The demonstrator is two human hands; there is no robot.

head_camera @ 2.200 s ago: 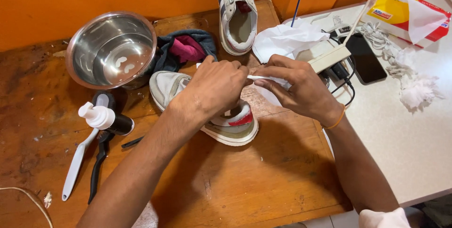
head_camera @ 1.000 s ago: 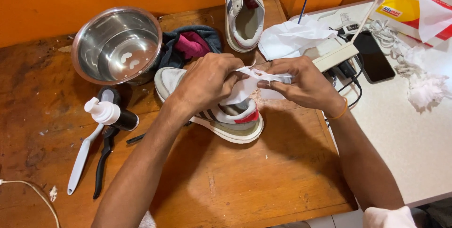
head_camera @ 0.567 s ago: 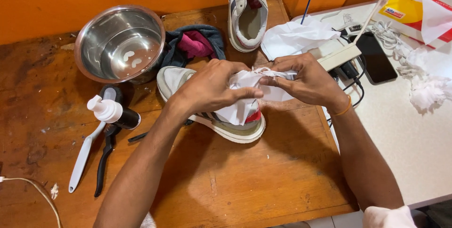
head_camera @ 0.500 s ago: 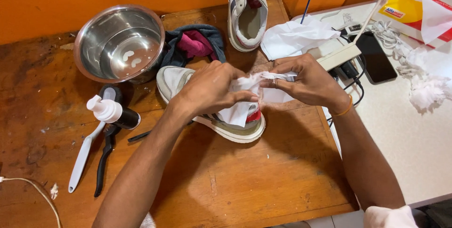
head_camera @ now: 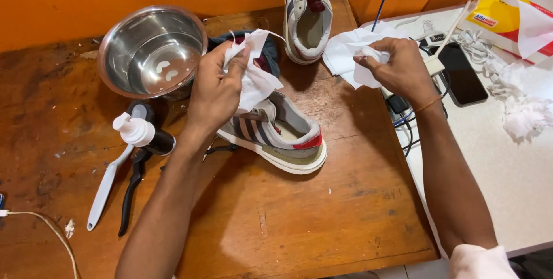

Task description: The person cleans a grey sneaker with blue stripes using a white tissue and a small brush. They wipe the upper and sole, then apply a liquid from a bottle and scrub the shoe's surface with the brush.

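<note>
A wooden table (head_camera: 299, 221) is filling most of the view, and a white counter (head_camera: 507, 181) is joining it at the 3 o'clock side. On the table a steel bowl (head_camera: 151, 51) is standing at about 10 o'clock from the middle, with a little water shining inside. A grey sneaker (head_camera: 276, 135) with dark stripes and a red heel patch is lying near the centre, its toe end hidden under the left hand (head_camera: 214, 91). A second sneaker (head_camera: 304, 8) is lying at 12 o'clock, its opening turned up. A dark cloth (head_camera: 269, 54) is showing between the bowl and this second shoe. The left hand is resting over the front of the near sneaker, and its fingers are curling closed around a crumpled white tissue (head_camera: 253, 74) that is hanging down on the shoe. The right hand (head_camera: 397, 68) is staying at 2 o'clock from the sneaker, apart from it, with the fingers pinching narrow on another white tissue (head_camera: 351, 54). At the far 2 o'clock corner a yellow tissue box (head_camera: 501, 17) is standing, and a black phone (head_camera: 461, 80) is lying near the right wrist. At 9 o'clock a pump bottle (head_camera: 141, 135) is lying on its side, beside a white brush (head_camera: 106, 189) and black pliers (head_camera: 133, 189).
</note>
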